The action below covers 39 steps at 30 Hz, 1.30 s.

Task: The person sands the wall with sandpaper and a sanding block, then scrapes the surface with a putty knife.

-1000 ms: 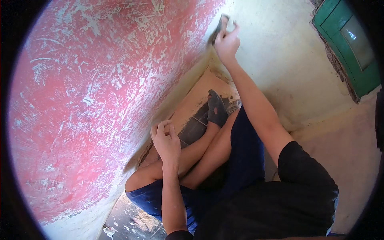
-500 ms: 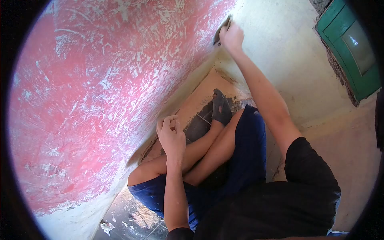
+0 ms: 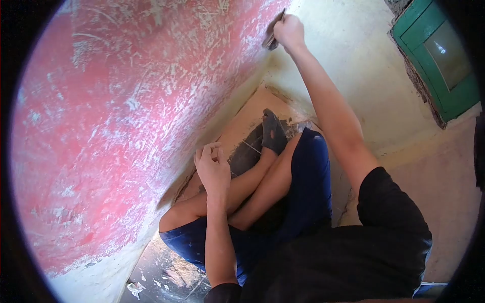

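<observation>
My right hand [image 3: 290,31] is stretched out to the wall corner and grips a dark flat scraper [image 3: 273,36], its blade pressed against the red painted wall [image 3: 131,126] at the edge of the red area. The red paint is heavily scratched, with pale plaster showing through. My left hand [image 3: 212,169] rests loosely curled above my bent knee, holding nothing. I am crouched close to the wall in blue shorts and a black shirt, with a dark shoe [image 3: 273,132] on the floor ahead.
A cream wall [image 3: 353,55] meets the red wall in the corner. A green window frame [image 3: 439,60] is at the upper right. Paint flakes [image 3: 136,289] lie on the dark floor at the bottom left. A pale floor [image 3: 434,187] extends to the right.
My right hand with the scraper has shifted slightly up and left along the corner edge of the red wall. My left hand has stayed over the knee.
</observation>
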Available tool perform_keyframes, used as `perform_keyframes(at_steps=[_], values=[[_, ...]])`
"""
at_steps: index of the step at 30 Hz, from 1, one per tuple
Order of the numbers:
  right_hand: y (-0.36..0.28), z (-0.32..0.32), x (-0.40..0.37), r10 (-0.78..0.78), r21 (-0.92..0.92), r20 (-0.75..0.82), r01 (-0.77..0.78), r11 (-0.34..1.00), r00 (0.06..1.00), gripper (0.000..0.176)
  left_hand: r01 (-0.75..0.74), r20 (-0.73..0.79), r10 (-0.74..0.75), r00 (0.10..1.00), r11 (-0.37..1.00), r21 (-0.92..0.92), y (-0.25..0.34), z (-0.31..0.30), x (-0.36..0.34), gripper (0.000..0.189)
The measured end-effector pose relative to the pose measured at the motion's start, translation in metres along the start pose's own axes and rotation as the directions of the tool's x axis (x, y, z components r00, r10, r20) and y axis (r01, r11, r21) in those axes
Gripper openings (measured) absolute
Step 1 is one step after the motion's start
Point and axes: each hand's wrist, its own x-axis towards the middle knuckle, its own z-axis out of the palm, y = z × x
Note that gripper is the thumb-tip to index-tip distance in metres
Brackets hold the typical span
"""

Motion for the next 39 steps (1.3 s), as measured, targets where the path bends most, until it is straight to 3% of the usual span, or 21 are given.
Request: perform_keyframes(at_steps=[2,4,5,7,10,12,13,15,16,19,21,23,25,26,28,30,32,35,38,39], values=[[-0.003,-0.002,-0.014,-0.051,0.008,-0.029,0.051,0.999,0.998,0.030,-0.029,0.002,0.029,1.000,1.000,0.007,0.002,0.003,0.001,0.012],[0.038,0.051,-0.034,0.018,-0.191,-0.035,-0.024,0.981,0.999,0.033,-0.041,0.008,0.041,0.999,0.999,0.021,0.002,0.005,-0.001,0.012],[0.062,0.071,-0.038,0.010,-0.186,-0.041,-0.018,0.982,0.999,0.033,-0.050,0.010,0.050,0.999,0.998,0.037,0.002,0.006,0.001,0.012],[0.095,0.092,-0.060,0.083,-0.067,0.161,-0.073,0.995,0.983,0.034,-0.050,-0.001,0.050,0.999,0.998,0.047,-0.006,0.007,0.000,0.012],[0.061,0.055,-0.024,0.076,-0.170,0.197,-0.042,0.985,0.977,0.032,-0.030,-0.006,0.030,1.000,0.999,0.037,-0.007,0.001,-0.001,0.013],[0.019,0.003,-0.010,-0.065,-0.069,0.125,0.074,0.995,0.990,0.030,-0.001,0.005,0.001,1.000,1.000,0.012,-0.004,0.002,-0.002,0.013],[0.016,-0.001,-0.009,-0.061,-0.073,0.127,0.071,0.995,0.990,0.030,-0.012,0.002,0.012,1.000,1.000,0.010,-0.003,0.003,-0.001,0.013],[0.009,-0.004,-0.009,-0.254,-0.111,-0.061,0.246,0.963,0.965,0.029,-0.024,-0.003,0.024,1.000,1.000,0.005,-0.002,0.006,-0.001,0.013],[0.017,0.014,-0.019,-0.144,-0.213,0.000,0.141,0.967,0.990,0.029,-0.039,0.000,0.039,0.999,0.999,0.019,-0.001,0.007,-0.001,0.013],[0.085,0.078,-0.034,-0.102,-0.190,-0.017,0.097,0.977,0.995,0.029,-0.047,-0.012,0.047,0.999,0.999,0.027,0.001,0.005,0.000,0.012],[0.102,0.081,-0.032,0.019,-0.148,0.261,0.021,0.989,0.965,0.032,-0.039,-0.010,0.039,0.999,0.999,0.027,-0.002,0.000,0.000,0.011],[0.056,0.039,-0.010,0.015,-0.174,0.276,0.035,0.984,0.961,0.032,-0.034,-0.017,0.035,0.999,0.996,0.079,-0.007,-0.001,-0.003,0.012],[0.025,-0.003,0.013,-0.105,-0.202,0.170,0.139,0.969,0.980,0.028,-0.022,-0.003,0.022,1.000,0.999,0.040,-0.005,0.001,-0.002,0.012],[0.000,-0.027,0.008,-0.187,-0.135,0.045,0.191,0.972,0.981,0.026,-0.017,-0.010,0.017,1.000,1.000,-0.001,-0.003,0.002,0.000,0.013],[-0.001,-0.018,0.002,-0.226,-0.174,-0.038,0.217,0.961,0.973,0.024,-0.022,-0.001,0.022,1.000,1.000,0.009,0.004,0.004,-0.001,0.012],[0.028,0.028,-0.022,-0.105,-0.270,-0.024,0.094,0.958,0.994,0.025,-0.040,-0.005,0.040,0.999,0.999,0.017,0.007,0.005,0.002,0.012],[0.100,0.082,-0.038,-0.081,-0.173,0.158,0.108,0.979,0.984,0.025,-0.062,0.000,0.062,0.998,0.997,0.042,-0.002,0.006,0.000,0.013],[0.097,0.080,-0.038,-0.013,0.007,0.262,0.012,1.000,0.965,0.027,-0.028,-0.016,0.029,0.999,0.998,0.053,-0.012,0.003,0.000,0.015],[0.030,0.012,-0.001,0.148,-0.114,0.294,-0.119,0.986,0.944,0.029,-0.026,-0.001,0.026,1.000,1.000,0.004,-0.006,-0.003,0.000,0.017],[0.028,-0.003,0.008,-0.136,-0.132,0.143,0.155,0.979,0.980,0.025,-0.022,0.001,0.022,1.000,1.000,0.000,-0.002,-0.002,0.002,0.017]])
